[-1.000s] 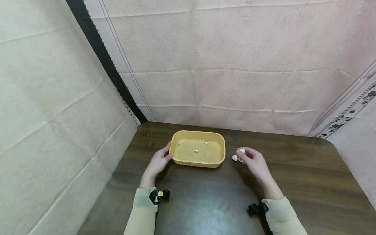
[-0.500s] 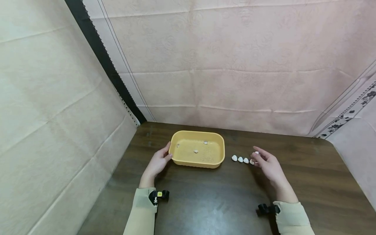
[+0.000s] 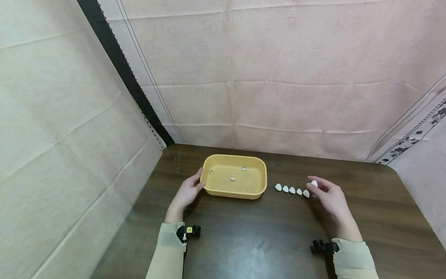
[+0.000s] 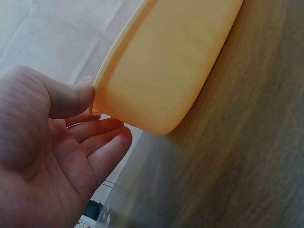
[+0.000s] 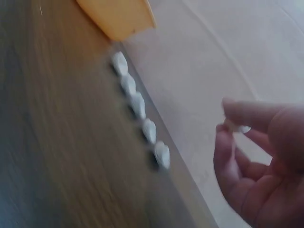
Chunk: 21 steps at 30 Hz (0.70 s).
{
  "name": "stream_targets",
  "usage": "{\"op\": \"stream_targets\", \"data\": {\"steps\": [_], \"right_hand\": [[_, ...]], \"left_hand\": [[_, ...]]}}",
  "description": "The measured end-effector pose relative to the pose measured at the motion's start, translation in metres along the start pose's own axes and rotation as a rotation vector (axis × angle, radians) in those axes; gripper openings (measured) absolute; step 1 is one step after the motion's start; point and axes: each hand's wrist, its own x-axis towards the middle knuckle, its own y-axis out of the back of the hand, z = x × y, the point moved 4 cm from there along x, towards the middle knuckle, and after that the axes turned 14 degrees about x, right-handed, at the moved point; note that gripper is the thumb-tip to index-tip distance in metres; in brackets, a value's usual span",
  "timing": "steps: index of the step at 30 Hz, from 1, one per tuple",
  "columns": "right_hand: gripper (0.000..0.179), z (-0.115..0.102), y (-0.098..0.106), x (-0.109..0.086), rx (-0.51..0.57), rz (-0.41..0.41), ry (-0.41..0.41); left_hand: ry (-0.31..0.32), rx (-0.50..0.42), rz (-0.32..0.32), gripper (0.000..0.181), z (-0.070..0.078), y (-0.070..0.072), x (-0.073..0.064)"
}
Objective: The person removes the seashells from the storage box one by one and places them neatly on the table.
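Note:
A yellow plastic tray (image 3: 231, 193) stands on the brown table, with 3 small pale seashells lying apart inside it. My left hand (image 3: 187, 193) grips its left end, thumb at the rim and fingers against the outside in the left wrist view. To the right of the tray, several white seashells (image 3: 292, 190) lie in a slanting row. Just past the row's right end, my right hand (image 3: 331, 198) pinches another white seashell (image 3: 314, 183) between thumb and fingertips. In the right wrist view this pinched seashell (image 5: 237, 127) hangs above the table, mostly covered by fingers.
The dark wooden table (image 3: 237, 236) reaches back to a pale patterned cloth (image 3: 265, 77). Another cloth (image 3: 69, 155) hangs along the left side. Black wrist mounts sit on both sleeves.
My right hand has moved to the right along the row, which has grown longer with more seashells. A seashell is in its fingers now. The left hand and tray have hardly moved.

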Motion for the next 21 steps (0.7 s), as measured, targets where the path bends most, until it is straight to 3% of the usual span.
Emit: {"op": "stream_targets", "data": {"steps": [6, 9, 21], "right_hand": [[0.049, 0.011, 0.015, 0.0, -0.28, -0.003, -0.006], [0.045, 0.017, 0.018, 0.001, -0.364, -0.019, -0.003], [0.041, 0.024, 0.021, 0.004, -0.286, -0.05, -0.063]], "left_hand": [[-0.01, 0.008, 0.009, 0.06, 0.002, 0.001, -0.001], [-0.009, 0.013, 0.009, 0.06, 0.003, 0.001, -0.001], [-0.004, 0.015, 0.008, 0.06, 0.0, 0.0, 0.0]]}}
